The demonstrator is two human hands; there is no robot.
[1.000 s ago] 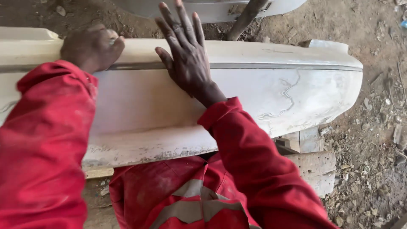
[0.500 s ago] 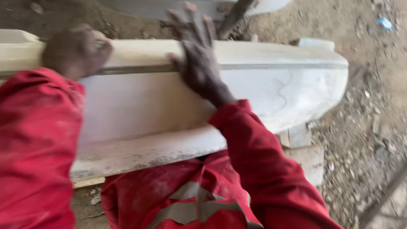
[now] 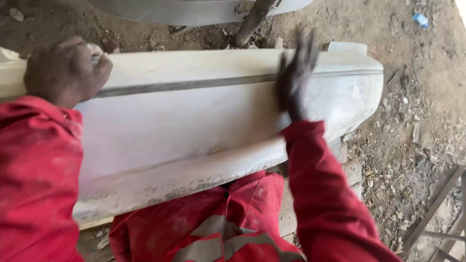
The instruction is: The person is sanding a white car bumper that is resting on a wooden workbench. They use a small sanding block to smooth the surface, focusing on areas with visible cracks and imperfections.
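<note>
A: How are the fingers of the right hand (image 3: 294,77) set?

B: They are stretched out and pressed flat on the white car bumper (image 3: 194,121), just beside its rounded right end; nothing is gripped. The hand is blurred, so single fingers are hard to tell apart. The wrist is bent back, and a red sleeve (image 3: 325,194) runs down from it to the lower edge of the frame.

A: And the left hand (image 3: 65,70)?

B: Its fingers are curled into a fist on the bumper's top edge, near the left side. Something pale shows at the knuckles, but whether anything is held cannot be told.

A: Where is the bumper lying?

B: It is laid crosswise over the red-trousered lap, its left end cut off by the frame. A dark groove (image 3: 194,85) runs along its length.

A: What is hidden?

B: The support under the bumper is mostly covered. Another pale panel (image 3: 194,9) on the dirt ground (image 3: 417,106) is cut off at the top.
</note>
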